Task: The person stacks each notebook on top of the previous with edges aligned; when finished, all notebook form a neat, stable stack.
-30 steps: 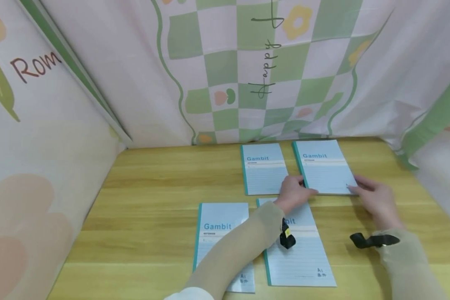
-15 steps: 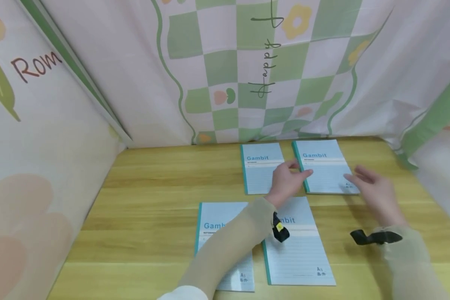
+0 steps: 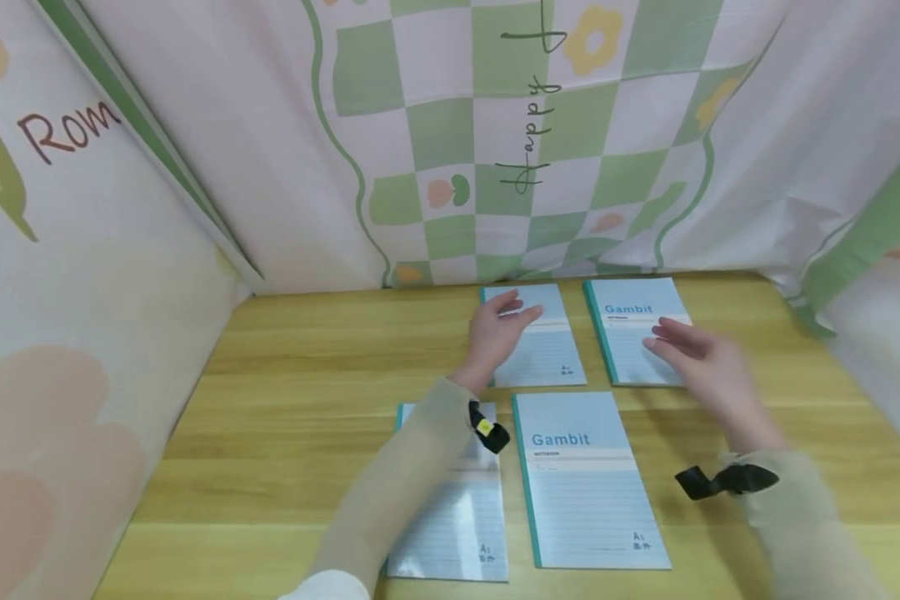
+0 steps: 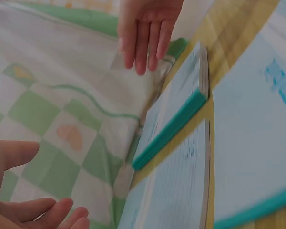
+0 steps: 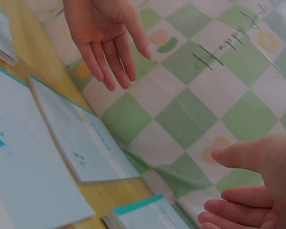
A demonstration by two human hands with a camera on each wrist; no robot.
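Note:
Pale blue Gambit notebooks with teal spines lie face up in two rows on the wooden table. My left hand (image 3: 495, 337) is held over the back left notebook (image 3: 551, 354), fingers loosely extended and holding nothing. Over the right side of the back right notebook (image 3: 630, 354) hovers my right hand (image 3: 708, 367), also holding nothing. That notebook looks thicker than its neighbour in the left wrist view, with a broad teal spine (image 4: 174, 129). My left sleeve partly covers the front left notebook (image 3: 450, 529). The front right notebook (image 3: 588, 508) is in full sight.
The wooden table (image 3: 285, 450) extends left of the notebooks. A white and green checked curtain (image 3: 450, 142) hangs right behind its back edge. Printed fabric (image 3: 67, 275) closes off the left side, and more fabric (image 3: 885, 317) hangs on the right.
Both hands have left the back right notebook's edges and lifted. They have moved left, the left hand now over the back left notebook. The notebooks have stayed in place.

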